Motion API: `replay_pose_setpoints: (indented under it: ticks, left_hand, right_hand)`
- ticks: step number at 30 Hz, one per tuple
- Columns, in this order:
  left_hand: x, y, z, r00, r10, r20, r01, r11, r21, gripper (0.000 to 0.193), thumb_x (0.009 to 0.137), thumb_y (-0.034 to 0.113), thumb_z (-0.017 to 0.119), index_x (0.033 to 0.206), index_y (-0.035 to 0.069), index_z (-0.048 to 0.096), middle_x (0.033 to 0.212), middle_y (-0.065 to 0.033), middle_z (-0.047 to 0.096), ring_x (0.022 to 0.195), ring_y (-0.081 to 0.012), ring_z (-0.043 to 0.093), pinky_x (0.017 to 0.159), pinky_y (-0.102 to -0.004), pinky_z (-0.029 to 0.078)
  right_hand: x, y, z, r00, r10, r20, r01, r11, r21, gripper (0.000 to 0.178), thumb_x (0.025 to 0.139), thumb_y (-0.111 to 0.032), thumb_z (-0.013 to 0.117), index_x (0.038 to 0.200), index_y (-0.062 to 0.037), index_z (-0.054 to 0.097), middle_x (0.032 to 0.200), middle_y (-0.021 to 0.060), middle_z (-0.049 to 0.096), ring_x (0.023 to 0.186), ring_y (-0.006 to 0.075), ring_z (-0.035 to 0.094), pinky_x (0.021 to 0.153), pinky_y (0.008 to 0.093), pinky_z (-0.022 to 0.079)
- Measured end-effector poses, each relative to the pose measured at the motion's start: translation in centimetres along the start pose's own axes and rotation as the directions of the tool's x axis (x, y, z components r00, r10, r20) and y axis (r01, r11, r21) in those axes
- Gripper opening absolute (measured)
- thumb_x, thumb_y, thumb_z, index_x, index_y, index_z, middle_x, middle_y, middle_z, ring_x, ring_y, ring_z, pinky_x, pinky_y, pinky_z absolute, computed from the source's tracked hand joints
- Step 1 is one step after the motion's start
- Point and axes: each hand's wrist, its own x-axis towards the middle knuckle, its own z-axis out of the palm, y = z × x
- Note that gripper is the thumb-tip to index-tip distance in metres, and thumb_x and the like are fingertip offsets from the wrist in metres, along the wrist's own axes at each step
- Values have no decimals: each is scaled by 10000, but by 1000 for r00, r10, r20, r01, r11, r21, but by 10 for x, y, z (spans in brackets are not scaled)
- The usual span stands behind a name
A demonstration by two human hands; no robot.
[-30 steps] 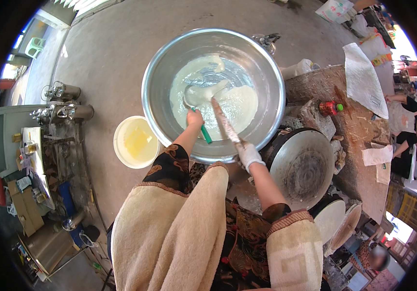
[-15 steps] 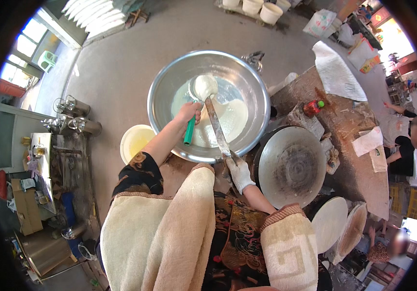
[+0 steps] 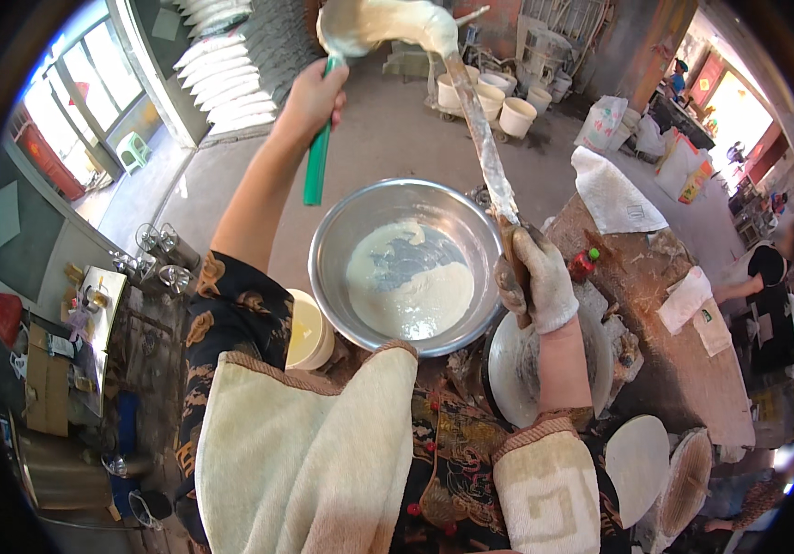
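Two hands: left hand [image 3: 315, 100] held one ladle [image 3: 316, 164], right hand [image 3: 539, 277] one flat stick [image 3: 482, 134]. One steel basin [image 3: 334, 263] sat below, between them; one bucket [image 3: 325, 349] below left hand; one red bottle [image 3: 583, 266] right of right hand.

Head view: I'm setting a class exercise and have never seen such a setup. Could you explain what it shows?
There is no machine: a person works with two hands. A wide fisheye camera on their head looks down, so straight edges bend. The left hand, bare, grips a ladle by its green handle; the right hand, gloved, grips a long, flat tool. White batter in the ladle reaches the tool's far end. Below, a steel bowl holds more. A bucket stands at its left; a white cloth rests on the brown table.
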Motion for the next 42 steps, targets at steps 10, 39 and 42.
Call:
replay_pose_setpoints:
  ticks: [10,39,42]
  left_hand:
    - [-53,-166,68,580,-554,597,802,259,-539,171,956,227,437,827,119,407,511,75,365,378,-23,319,342,-161,274]
    - [-121,-173,156,204,-529,824,979,94,-183,81,949,174,431,931,95,441,502,78,342,376,-22,310,318,-174,239]
    - [-124,-134,187,255,-436,863,962,200,-184,93,954,192,438,938,100,431,498,61,340,350,-37,308,308,-176,237]
  right_hand:
    - [-13,132,-68,894,403,-195,-429,896,-116,386,892,-365,518,1057,-32,622,690,31,574,530,125,525,467,258,433]
    - [-160,172,-106,807,-274,-523,-421,354,-835,423,823,-302,604,1224,-173,554,935,177,607,871,306,585,785,355,459]
    - [-248,192,-105,639,-338,-691,-629,287,-723,434,806,-289,622,1231,-234,552,909,180,579,856,350,572,770,397,460]
